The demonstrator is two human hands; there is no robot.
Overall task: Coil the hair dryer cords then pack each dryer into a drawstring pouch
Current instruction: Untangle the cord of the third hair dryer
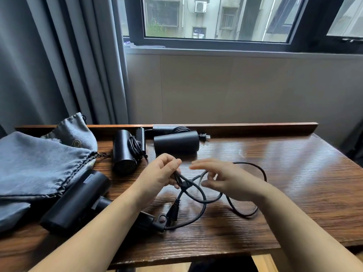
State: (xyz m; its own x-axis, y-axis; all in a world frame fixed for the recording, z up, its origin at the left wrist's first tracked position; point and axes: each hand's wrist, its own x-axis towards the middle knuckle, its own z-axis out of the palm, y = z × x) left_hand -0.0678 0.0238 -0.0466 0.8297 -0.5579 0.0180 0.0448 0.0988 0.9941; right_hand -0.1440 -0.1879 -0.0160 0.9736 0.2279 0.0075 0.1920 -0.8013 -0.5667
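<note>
Three black hair dryers lie on the wooden table [275, 173]. The nearest dryer [76, 201] lies at the front left, and its black cord [198, 199] sprawls in loose loops across the middle. My left hand [163, 171] pinches a doubled stretch of this cord above the table, with the plug [173, 211] hanging below. My right hand [225, 177] is blurred, fingers loosely hooked round a loop of the cord. Two more dryers [122, 152] [176, 143] with coiled cords rest at the back. Grey drawstring pouches [39, 161] are piled at the left.
A raised wooden lip [255, 127] runs along the table's far edge, with the wall and a window behind. Grey curtains [59, 55] hang at the left. The right half of the table holds only the cord's outer loop.
</note>
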